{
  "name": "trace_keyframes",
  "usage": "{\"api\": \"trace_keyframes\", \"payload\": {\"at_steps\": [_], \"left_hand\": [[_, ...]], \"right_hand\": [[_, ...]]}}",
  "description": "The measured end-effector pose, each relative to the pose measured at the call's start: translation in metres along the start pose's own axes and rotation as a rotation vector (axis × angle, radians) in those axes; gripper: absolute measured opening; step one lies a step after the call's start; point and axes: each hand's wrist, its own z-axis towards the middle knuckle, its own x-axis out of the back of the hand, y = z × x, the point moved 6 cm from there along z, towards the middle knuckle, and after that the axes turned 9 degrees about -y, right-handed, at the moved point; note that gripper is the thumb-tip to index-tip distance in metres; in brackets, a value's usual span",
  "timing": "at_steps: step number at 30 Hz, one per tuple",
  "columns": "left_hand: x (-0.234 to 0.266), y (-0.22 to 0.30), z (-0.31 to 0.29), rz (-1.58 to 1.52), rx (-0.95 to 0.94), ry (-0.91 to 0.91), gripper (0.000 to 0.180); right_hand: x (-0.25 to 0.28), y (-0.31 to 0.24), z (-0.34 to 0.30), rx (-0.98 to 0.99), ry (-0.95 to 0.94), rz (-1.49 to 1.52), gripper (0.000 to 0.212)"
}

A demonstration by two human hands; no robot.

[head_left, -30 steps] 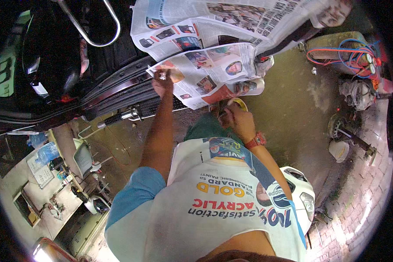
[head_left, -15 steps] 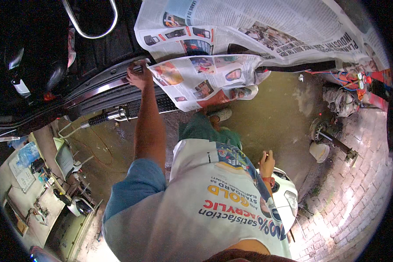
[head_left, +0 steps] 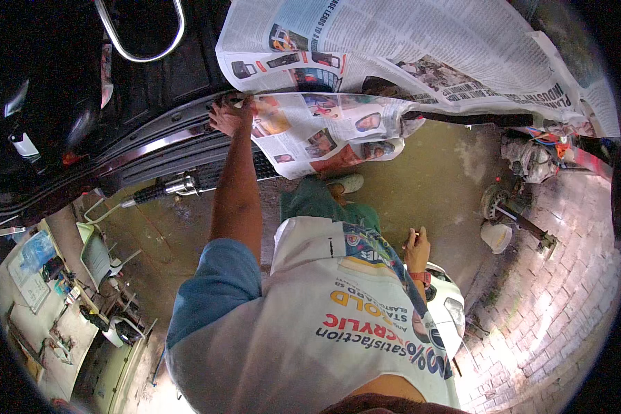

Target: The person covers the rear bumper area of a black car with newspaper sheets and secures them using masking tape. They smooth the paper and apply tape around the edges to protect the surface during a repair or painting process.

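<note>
Sheets of newspaper (head_left: 366, 41) drape over a dark vehicle body, with a lower flap (head_left: 324, 131) hanging over its edge. My left hand (head_left: 232, 116) reaches forward to the black trim (head_left: 179, 119) at the flap's left corner. Its fingers are bent against the paper and trim, with a small pale bit between them that is too small to name. Away from the paper, my right hand (head_left: 417, 250) is raised at my right side. Its fingers are curled together around something small that I cannot make out.
A chrome bar (head_left: 145, 55) curves up at the far left. Below the trim runs a black step bar (head_left: 221, 176). At the right lie a wheel hub with a shaft (head_left: 521, 219) and a pale tub (head_left: 497, 237). A chair (head_left: 100, 255) and a cluttered bench (head_left: 55, 276) stand left.
My left hand has shifted slightly right, onto the newspaper flap's corner. My right hand stays at my side with little change. The whole view has turned a little.
</note>
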Motion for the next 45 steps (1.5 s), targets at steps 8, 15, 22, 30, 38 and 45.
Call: {"api": "trace_keyframes", "payload": {"at_steps": [8,15,22,30,38,45], "left_hand": [[0.018,0.013,0.007,0.115,0.304,-0.171,0.111],[-0.009,-0.047,0.043,-0.016,0.697,-0.340,0.146],[-0.005,-0.072,0.017,-0.100,0.564,0.138,0.115],[-0.111,-0.057,-0.246,-0.168,-0.117,-0.649,0.057],[0.044,0.224,-0.441,-0.912,-0.241,-1.446,0.030],[0.076,0.195,-0.420,-0.930,-0.078,-0.902,0.020]], "right_hand": [[-0.010,0.032,0.002,-0.014,0.051,-0.129,0.025],[0.000,0.032,-0.015,-0.066,0.011,-0.099,0.028],[0.020,0.044,-0.021,-0.007,0.075,-0.111,0.028],[0.039,0.057,0.037,0.035,-0.137,-0.037,0.047],[0.026,-0.080,0.102,0.562,-0.797,0.043,0.083],[0.015,-0.126,0.108,0.523,-1.080,-0.010,0.053]]}}
